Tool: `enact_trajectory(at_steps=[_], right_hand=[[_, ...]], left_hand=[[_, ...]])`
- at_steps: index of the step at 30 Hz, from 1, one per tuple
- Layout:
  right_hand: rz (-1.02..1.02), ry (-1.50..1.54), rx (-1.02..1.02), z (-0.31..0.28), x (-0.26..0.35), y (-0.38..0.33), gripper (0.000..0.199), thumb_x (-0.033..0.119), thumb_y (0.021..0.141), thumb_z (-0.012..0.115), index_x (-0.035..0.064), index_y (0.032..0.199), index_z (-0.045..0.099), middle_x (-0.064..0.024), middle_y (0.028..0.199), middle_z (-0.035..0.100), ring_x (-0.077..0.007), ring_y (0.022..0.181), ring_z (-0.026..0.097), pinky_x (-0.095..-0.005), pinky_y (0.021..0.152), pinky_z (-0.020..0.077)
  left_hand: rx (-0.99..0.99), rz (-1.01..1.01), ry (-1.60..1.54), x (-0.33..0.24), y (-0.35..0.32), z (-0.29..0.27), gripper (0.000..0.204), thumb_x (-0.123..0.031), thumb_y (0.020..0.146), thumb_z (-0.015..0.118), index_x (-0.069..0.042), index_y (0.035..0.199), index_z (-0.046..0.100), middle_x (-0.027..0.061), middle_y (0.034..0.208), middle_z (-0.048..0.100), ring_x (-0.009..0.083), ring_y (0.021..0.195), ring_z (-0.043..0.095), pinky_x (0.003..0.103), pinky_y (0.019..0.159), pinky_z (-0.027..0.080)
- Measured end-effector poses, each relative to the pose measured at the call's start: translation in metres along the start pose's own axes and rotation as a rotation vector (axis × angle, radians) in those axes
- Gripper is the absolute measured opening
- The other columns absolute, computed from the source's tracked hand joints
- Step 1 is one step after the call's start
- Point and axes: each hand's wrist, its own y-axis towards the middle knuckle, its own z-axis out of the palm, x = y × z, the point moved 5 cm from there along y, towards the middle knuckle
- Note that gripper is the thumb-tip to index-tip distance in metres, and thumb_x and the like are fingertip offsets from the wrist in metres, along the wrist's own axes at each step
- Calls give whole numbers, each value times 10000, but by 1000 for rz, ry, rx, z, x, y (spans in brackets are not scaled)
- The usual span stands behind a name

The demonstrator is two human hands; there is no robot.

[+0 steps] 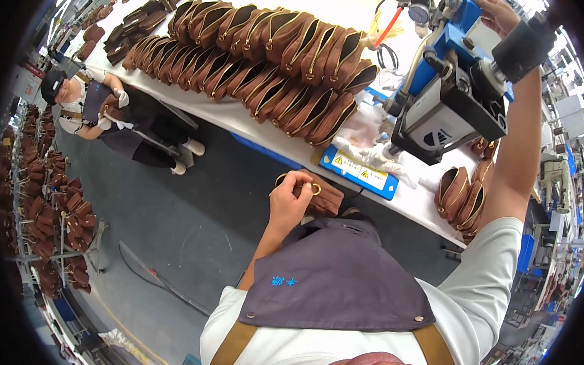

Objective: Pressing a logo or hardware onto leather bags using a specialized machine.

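Observation:
My left hand [290,200] is closed on a brown pouch [328,198] with a gold zipper edge, in front of the table. A gold ring [316,189] shows beside its fingertips. My right arm stretches far up on the right, and my right hand [498,16] is at the top of a blue and silver press machine [445,114]. The machine partly hides its fingers, so their grip is unclear. The machine's blue base plate [356,173], with yellow warning labels, lies at the table's near edge.
Rows of open brown pouches [264,59] cover the white table [227,109]. More pouches [462,195] stand right of the machine. At the left, another person [92,108] in white gloves handles a brown piece, near a rack of hanging brown pieces [47,206]. A cable [160,281] lies on the floor.

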Motion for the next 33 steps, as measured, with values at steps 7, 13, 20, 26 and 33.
enact_trajectory(at_steps=[7,13,20,26,33], right_hand=[[-65,42,-333,14,-4,-74,299,316,910,619,81,1083,682,15,881,655,-99,799,578,-253,722,448],[-98,13,-584,45,20,-167,321,320,892,641,40,1040,693,0,830,653,-87,749,574,-224,679,450],[505,552,-175,218,-21,-327,224,104,839,678,-9,1031,698,-66,914,693,-117,835,626,-246,801,485],[493,842,19,316,8,-370,169,38,837,662,-27,987,704,-63,927,697,-98,847,623,-232,784,487],[312,805,-30,339,70,-348,158,14,841,657,-11,996,642,-37,882,667,-89,838,622,-226,784,502]], left_hand=[[83,-32,-31,-9,-7,14,92,-65,841,629,-17,919,619,31,780,658,75,663,614,228,624,493],[57,-91,-83,-15,-9,15,96,-75,850,659,-9,917,638,42,763,664,74,647,605,230,609,487],[115,-83,-27,-15,-2,18,112,-83,836,707,2,897,669,65,775,683,98,650,620,249,606,497],[224,191,85,-40,8,41,173,-57,831,698,-7,993,668,57,879,694,109,720,634,237,653,505],[216,302,189,-51,0,60,301,-41,796,706,-41,1085,620,111,925,683,253,806,680,330,713,532]])
